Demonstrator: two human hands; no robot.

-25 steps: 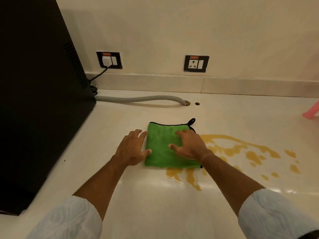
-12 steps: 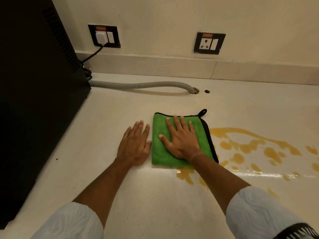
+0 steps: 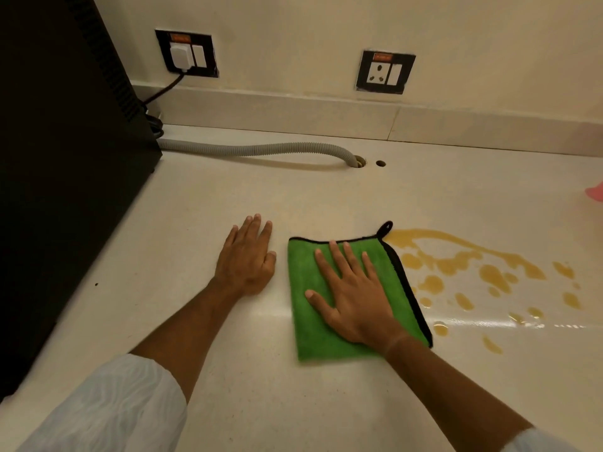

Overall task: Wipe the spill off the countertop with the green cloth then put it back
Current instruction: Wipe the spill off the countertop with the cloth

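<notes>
A green cloth (image 3: pixel 306 288) with black trim and a hanging loop lies flat on the cream countertop (image 3: pixel 228 197). My right hand (image 3: pixel 354 298) presses down on it, palm flat and fingers spread. My left hand (image 3: pixel 248 259) rests flat on the bare counter just left of the cloth, not touching it. An orange-brown spill (image 3: pixel 456 265) of streaks and several drops spreads right of the cloth, starting at its black edge.
A tall black appliance (image 3: pixel 65 158) fills the left side. A grey corrugated hose (image 3: pixel 261 148) runs along the back into a counter hole. Two wall sockets (image 3: pixel 187 53) (image 3: pixel 384 72) sit above. A pink object (image 3: pixel 595 192) shows at the right edge.
My right hand has flattened on the cloth and slid it toward me; the drips that lay in front of the cloth are gone. My left hand has come off the cloth's edge.
</notes>
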